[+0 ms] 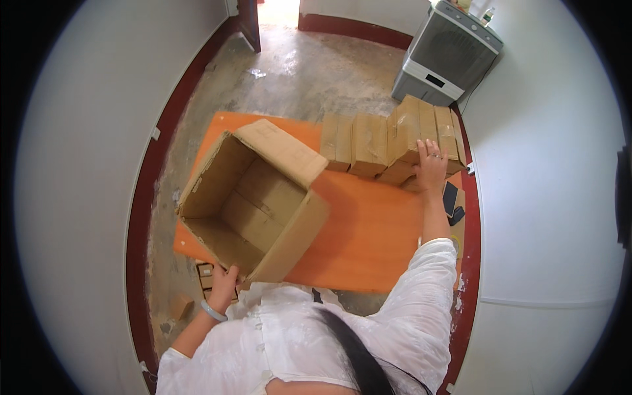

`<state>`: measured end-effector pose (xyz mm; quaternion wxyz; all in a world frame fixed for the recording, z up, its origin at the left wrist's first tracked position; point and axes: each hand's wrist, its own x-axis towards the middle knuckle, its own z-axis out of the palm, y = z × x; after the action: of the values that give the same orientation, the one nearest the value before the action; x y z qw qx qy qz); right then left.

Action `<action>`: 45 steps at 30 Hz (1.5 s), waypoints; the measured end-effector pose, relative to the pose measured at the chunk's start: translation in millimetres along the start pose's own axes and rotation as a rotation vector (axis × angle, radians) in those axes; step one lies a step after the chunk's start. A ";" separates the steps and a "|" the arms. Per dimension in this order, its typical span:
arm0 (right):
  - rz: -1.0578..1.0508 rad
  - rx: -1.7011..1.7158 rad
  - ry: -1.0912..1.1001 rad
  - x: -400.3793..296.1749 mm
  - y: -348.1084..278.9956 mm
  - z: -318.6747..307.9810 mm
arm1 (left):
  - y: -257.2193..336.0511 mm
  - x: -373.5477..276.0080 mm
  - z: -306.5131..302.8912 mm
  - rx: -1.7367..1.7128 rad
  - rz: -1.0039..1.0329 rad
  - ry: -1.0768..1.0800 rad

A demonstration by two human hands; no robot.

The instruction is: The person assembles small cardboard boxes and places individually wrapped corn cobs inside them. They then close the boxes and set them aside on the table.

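Observation:
My left hand [225, 282] grips the near lower edge of a large open cardboard carton [296, 237]. The carton tilts over the left part of an orange tabletop [360, 237], its mouth turned toward me and to the left. Inside it I see bare cardboard walls and a seamed bottom. On the far right of the table, my right hand [432, 163] lies with extended fingers against the front edge of a cardboard box [409, 131]. That box belongs to a row of closed, taped cardboard boxes [369, 143]. My right palm is hidden from view.
A dark flat object [450, 199] and a small black item [457, 216] lie at the table's right edge. Small boxes [205, 276] sit below the left edge. Beyond the table stands a grey air cooler [452, 54]. Walls flank both sides; a door [248, 24] is at the back.

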<state>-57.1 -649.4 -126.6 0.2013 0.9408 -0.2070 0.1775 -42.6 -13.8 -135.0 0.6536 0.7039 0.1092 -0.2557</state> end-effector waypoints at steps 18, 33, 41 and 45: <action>-0.238 1.097 -0.032 -7.8 -154.4 -285.1 | 82.1 57.1 -31.7 1.420 1.122 -0.138; -0.736 0.968 -0.308 29.5 -356.7 -145.1 | 19.5 6.0 29.9 1.311 1.162 -0.223; -0.310 1.237 -0.205 56.3 -239.9 -114.0 | 42.3 -12.3 34.6 1.304 0.950 -0.174; -0.086 0.789 -0.315 60.3 -203.3 -1.0 | 44.0 -12.8 35.2 1.332 0.902 -0.169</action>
<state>87.7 -498.7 -162.7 -0.2011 0.9691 -0.1118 0.0886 -39.6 -51.3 -91.1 0.1433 0.9001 -0.4103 -0.0312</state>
